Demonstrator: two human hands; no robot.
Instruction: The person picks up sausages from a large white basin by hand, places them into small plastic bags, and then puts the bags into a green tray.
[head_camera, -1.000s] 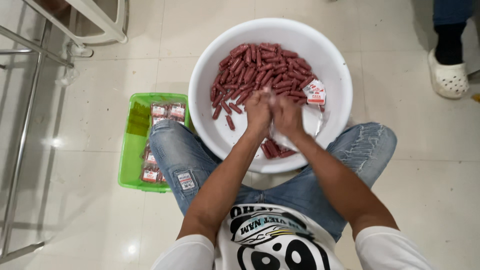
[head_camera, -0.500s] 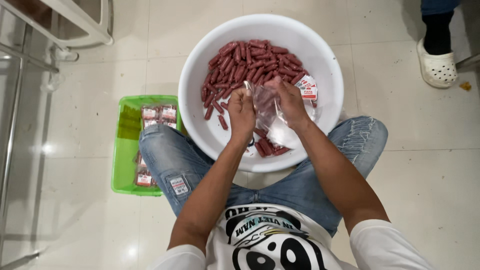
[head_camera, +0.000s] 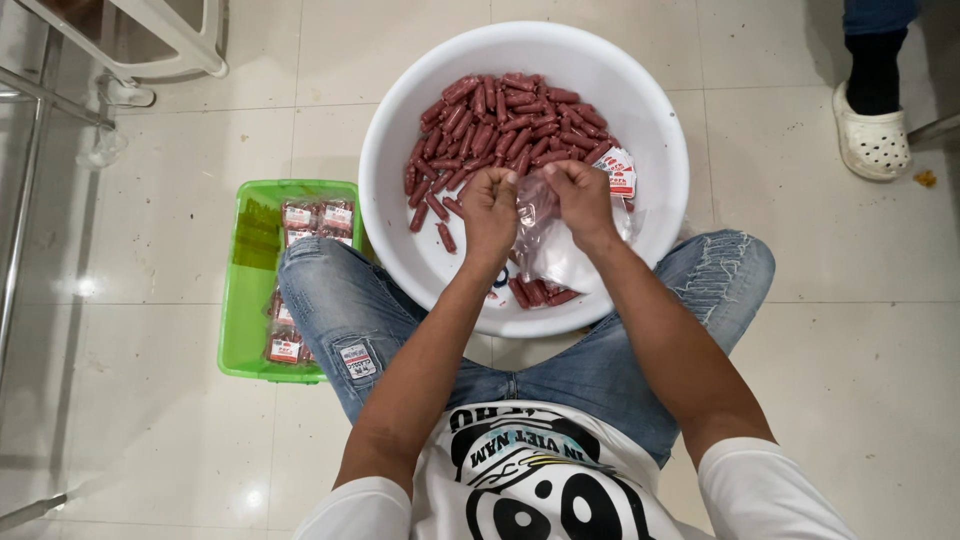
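The basin (head_camera: 400, 240) stands on the floor between the seated person's knees, with sausages (head_camera: 500, 125) heaped in its far half. Both hands, left hand (head_camera: 490, 210) and right hand (head_camera: 580, 198), meet above its middle, holding a plastic bag (head_camera: 550, 250) between them. A crate (head_camera: 245, 300) of packed trays (head_camera: 318, 217) lies left of the basin, partly under the left knee.

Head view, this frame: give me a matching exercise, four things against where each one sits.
Things:
1. sausages
2. clear plastic bag
3. green crate
4. white clog

Places:
A. on the floor beside the person's left knee
B. top right, on another person's foot
C. heaped in the white basin
D. pinched between the left hand and right hand

Pairs: 1-C, 2-D, 3-A, 4-B
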